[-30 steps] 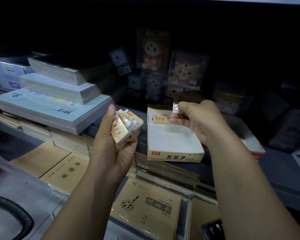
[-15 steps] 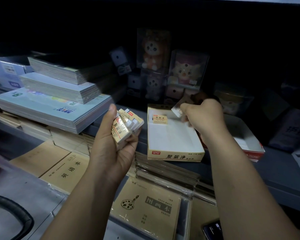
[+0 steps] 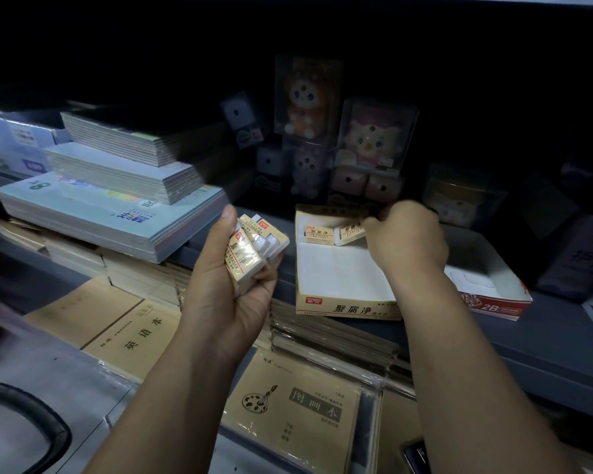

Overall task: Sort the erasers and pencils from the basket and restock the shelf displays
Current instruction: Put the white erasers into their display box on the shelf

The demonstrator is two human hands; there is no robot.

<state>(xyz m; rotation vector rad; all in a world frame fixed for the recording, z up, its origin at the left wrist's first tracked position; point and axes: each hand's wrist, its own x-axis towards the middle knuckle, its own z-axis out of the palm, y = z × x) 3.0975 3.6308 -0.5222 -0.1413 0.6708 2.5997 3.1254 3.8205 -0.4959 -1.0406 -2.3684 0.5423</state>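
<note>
My left hand (image 3: 230, 289) grips a fanned stack of several cream-sleeved erasers (image 3: 250, 249), held up just left of the yellow eraser display box (image 3: 348, 307) on the shelf. My right hand (image 3: 406, 236) reaches into the back of that box and pinches one eraser (image 3: 350, 232), tilted against the rear wall. Beside it, one more eraser (image 3: 317, 233) stands upright at the box's back left. The remainder of the box floor is bare white card.
A red-and-white 2B box (image 3: 493, 295) sits right of the yellow one. Stacked notebooks (image 3: 117, 206) crowd the shelf's left; boxed plush toys (image 3: 370, 138) stand behind. Brown exercise books (image 3: 298, 405) lie on the lower level. A grey basket's black handle (image 3: 31, 425) shows at bottom left.
My right hand carried one eraser from above the box's middle down to its back wall, next to the standing eraser. The left hand stayed where it was, still holding its stack.
</note>
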